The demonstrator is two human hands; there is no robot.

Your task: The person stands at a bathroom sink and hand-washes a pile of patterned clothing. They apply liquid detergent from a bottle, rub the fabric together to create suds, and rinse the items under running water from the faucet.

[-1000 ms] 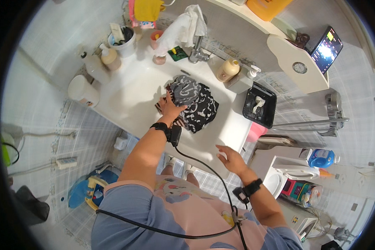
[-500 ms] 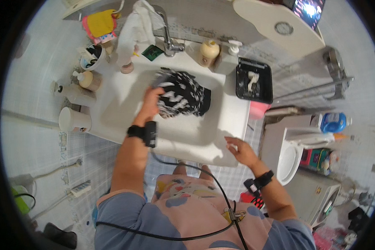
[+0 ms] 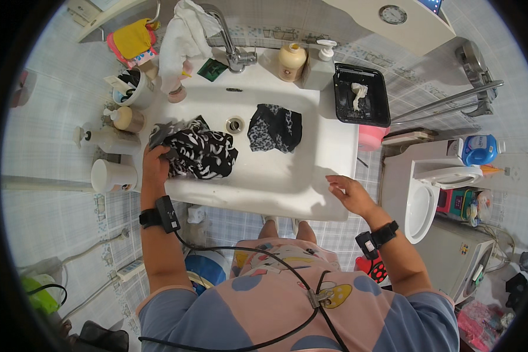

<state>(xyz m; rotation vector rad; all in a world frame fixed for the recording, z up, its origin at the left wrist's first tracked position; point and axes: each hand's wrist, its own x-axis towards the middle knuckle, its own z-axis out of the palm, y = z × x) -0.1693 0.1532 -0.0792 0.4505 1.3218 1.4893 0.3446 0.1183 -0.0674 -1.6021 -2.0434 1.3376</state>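
Inside a wide white sink [image 3: 270,188], a crumpled black-and-white patterned garment [image 3: 208,154] lies at the left. My left hand [image 3: 155,164] has its fingers closed on the garment's grey left end, near the sink's left rim. Right of the drain [image 3: 234,124] lies a smaller black-and-grey patterned cloth [image 3: 274,128], apart from the garment and touched by neither hand. My right hand [image 3: 349,193] hovers by the front right corner of the sink, fingers apart and holding nothing.
A chrome faucet [image 3: 234,56] stands at the back, beside a hanging white towel [image 3: 185,35]. Pump bottles [image 3: 292,61] and a black tray [image 3: 378,97] line the back right. A white tub [image 3: 114,175] is at the left, a toilet [image 3: 421,208] at the right. A cable crosses my front.
My left hand has moved left, pulling the patterned garment to the sink's left side. The smaller cloth and the drain now show separately. My right hand stays near the front right corner.
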